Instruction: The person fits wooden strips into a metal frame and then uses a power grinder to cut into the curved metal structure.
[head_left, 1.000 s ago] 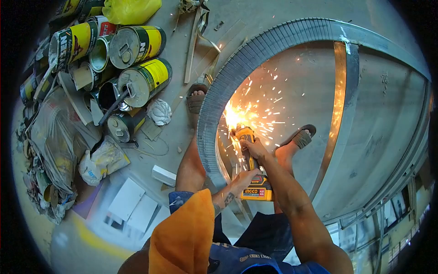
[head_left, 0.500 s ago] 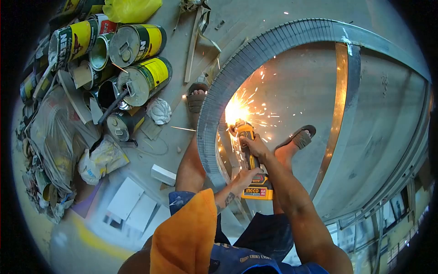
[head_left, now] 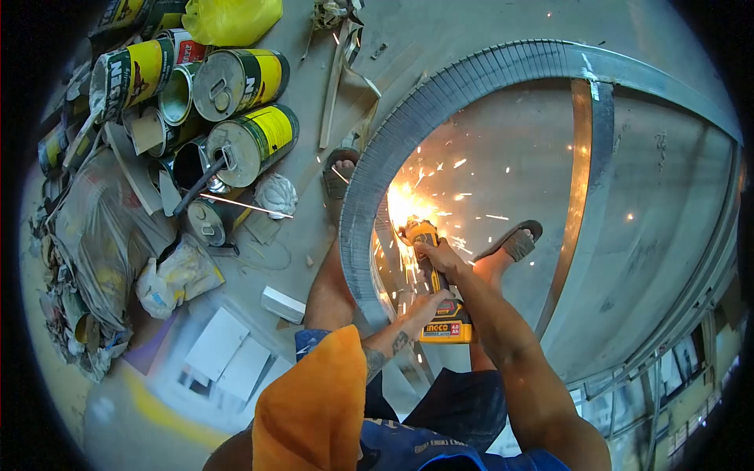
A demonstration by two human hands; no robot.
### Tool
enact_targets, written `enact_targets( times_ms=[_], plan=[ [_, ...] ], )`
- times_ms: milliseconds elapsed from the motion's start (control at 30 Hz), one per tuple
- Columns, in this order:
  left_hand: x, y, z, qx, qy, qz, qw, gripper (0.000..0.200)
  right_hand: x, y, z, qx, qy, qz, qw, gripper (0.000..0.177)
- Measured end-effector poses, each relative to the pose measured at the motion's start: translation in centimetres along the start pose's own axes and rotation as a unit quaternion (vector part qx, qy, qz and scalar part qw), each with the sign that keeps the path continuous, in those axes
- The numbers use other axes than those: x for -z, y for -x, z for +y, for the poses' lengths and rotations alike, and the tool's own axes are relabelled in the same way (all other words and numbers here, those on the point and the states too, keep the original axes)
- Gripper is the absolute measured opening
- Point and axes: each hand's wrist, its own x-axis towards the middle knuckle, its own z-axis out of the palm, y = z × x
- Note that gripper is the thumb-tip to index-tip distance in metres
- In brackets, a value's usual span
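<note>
Both my hands grip a yellow and black cordless angle grinder [head_left: 430,275]. My right hand [head_left: 444,259] is wrapped round its front body near the head. Lower down, my left hand [head_left: 422,308] holds the handle just above the yellow battery [head_left: 445,331]. The grinder's head is at the inner side of a curved metal frame [head_left: 365,188], where bright sparks [head_left: 410,206] spray out and hide the disc and the contact point. Many narrow slits cross the curved part of the frame. A straight metal crossbar [head_left: 580,157] joins it on the right.
Several paint cans [head_left: 251,145] lie piled at the left beside a plastic bag [head_left: 110,228] and a crumpled white wad [head_left: 276,195]. Metal strips [head_left: 336,86] lie on the floor at the top. My sandalled feet [head_left: 514,242] stand on both sides of the curved frame.
The grinder and both hands stay nearly in place, with the head slightly lower in view. Sparks have spread in a different pattern, and the whole view has shifted a little.
</note>
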Motion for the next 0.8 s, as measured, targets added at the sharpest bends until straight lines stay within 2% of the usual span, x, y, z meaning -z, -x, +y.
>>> enact_targets(
  times_ms=[100,167,233,300,367,433,500,567,600,633,700,733,800],
  plan=[
    [0.1,-0.5,-0.6,-0.012,0.005,0.019,1.000,0.034,0.3,-2.5,2.1,0.003,-0.007,0.021,1.000,0.069],
    [0.0,-0.3,0.0,-0.003,-0.030,0.002,1.000,0.033,0.3,-2.5,1.7,0.077,-0.038,-0.013,0.996,0.068],
    [-0.1,0.1,0.1,-0.014,-0.030,0.009,0.999,0.031,0.4,-2.0,1.6,0.065,-0.024,-0.015,0.997,0.068],
    [0.0,-0.4,-0.3,-0.013,-0.024,-0.004,1.000,0.030,0.3,-2.0,2.2,-0.003,-0.014,0.024,1.000,0.066],
    [0.2,-1.0,-0.8,-0.010,-0.015,-0.018,1.000,0.029,0.4,-1.0,1.3,-0.004,-0.005,-0.002,1.000,0.064],
    [0.3,-1.1,-1.0,-0.006,-0.009,-0.024,1.000,0.029,0.2,-0.6,1.0,-0.023,0.011,0.039,0.999,0.064],
    [0.0,-0.7,-0.5,-0.040,-0.008,-0.001,0.999,0.027,0.7,-2.1,1.5,0.005,0.004,0.003,1.000,0.064],
    [-0.3,0.1,0.2,-0.035,-0.002,0.001,0.999,0.028,0.5,-2.0,1.1,0.075,-0.047,-0.063,0.994,0.062],
    [-0.4,0.4,0.3,-0.032,0.002,0.001,0.999,0.028,0.2,-1.5,1.1,0.030,-0.013,0.028,0.999,0.063],
    [-0.2,0.2,0.1,-0.033,0.000,0.001,0.999,0.028,0.3,-1.5,1.4,0.031,-0.014,0.028,0.999,0.063],
    [0.4,-0.9,-0.9,-0.014,-0.037,0.020,0.999,0.029,0.9,-2.4,2.9,0.000,-0.035,-0.055,0.998,0.072],
    [0.8,-1.3,-1.2,-0.016,-0.038,-0.005,0.999,0.030,1.0,-4.2,5.0,-0.009,0.036,0.034,0.999,0.081],
    [0.3,-1.3,-1.1,-0.036,-0.028,0.002,0.999,0.030,0.6,-1.7,2.6,-0.023,0.036,0.038,0.998,0.083]
  ],
)
